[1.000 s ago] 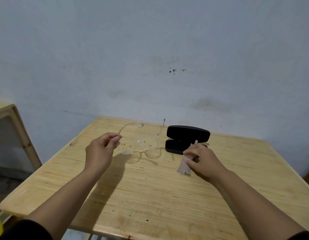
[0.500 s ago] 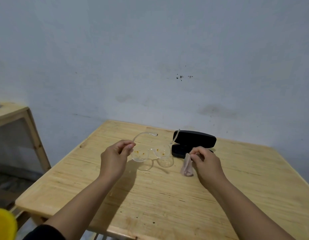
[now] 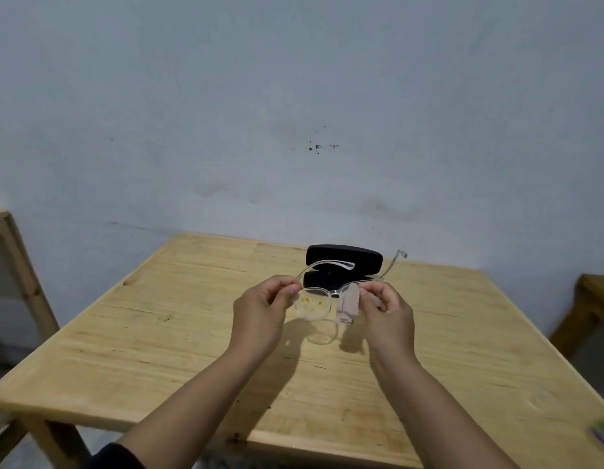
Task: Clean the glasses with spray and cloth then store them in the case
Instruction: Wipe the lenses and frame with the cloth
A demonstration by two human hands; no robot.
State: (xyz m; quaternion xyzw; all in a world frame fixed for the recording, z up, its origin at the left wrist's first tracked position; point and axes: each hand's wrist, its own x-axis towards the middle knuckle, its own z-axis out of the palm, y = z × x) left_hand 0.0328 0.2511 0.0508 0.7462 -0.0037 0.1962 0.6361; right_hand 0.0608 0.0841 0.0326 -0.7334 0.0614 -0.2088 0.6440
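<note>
Clear-framed glasses [image 3: 313,304] hang in the air above the wooden table [image 3: 158,336], temples unfolded and pointing away from me. Orange specks dot the left lens. My left hand [image 3: 263,311] pinches the frame at its left hinge. My right hand [image 3: 387,314] presses a small beige cloth [image 3: 348,306] over the right lens, which is hidden by it. Behind the glasses a black case [image 3: 344,262] lies open on the table. No spray bottle is in sight.
A pale wall rises right behind the table. Wooden furniture stands at the left edge [image 3: 9,265] and another wooden piece at the right edge [image 3: 591,299]. A blurred coloured object [image 3: 603,434] sits at the lower right corner.
My right hand lifted the cloth off the table and brought it onto the right lens. My left hand carried the glasses right, in front of the case.
</note>
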